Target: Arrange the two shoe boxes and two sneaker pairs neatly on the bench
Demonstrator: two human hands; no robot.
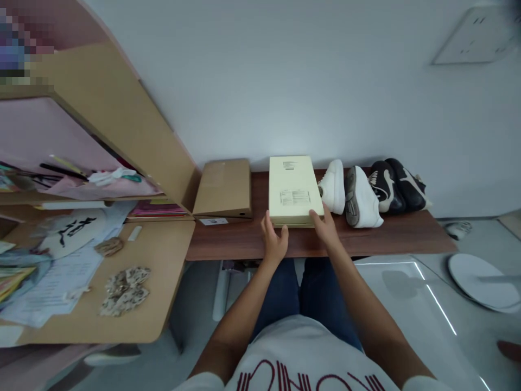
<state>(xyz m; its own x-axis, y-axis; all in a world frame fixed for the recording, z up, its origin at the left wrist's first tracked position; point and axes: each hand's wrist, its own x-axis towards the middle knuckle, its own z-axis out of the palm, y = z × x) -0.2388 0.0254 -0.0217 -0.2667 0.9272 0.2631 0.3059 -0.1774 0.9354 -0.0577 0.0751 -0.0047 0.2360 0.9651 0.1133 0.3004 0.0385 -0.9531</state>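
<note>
Pale yellow box (295,187) sits mid-scene on the dark brown worktop (305,248), long side running near-far, printed face up: small text block at the far end, bigger label panel toward the near end. Both hands are at its near end.

Right hand (325,225): grasping the near right corner, thumb on top, fingers along the right side. Left hand (274,241): at the near left corner, thumb and fingers parted, fingers by the left side, thumb by the near face. Can't tell if it's gripping or only resting there.

Left of the box, past a strip of bare wood: brown cardboard box (223,190), lying flat, white label (214,221) at its near side. Right of the yellow box, left to right: first white shoe (334,187) just beside it, second white shoe (366,201) with a grey part facing left, then two black shoes (396,187) side by side, white stripes visible.

Far left, light wood worktop (163,271): patterned fabric piece (126,290) near, small brown item (109,247) farther back, papers (81,277) and a white fan (79,233) with black characters further left. White wall (305,87) behind, socket plate (474,35) far right. Round white base (484,282) on the floor, right.
</note>
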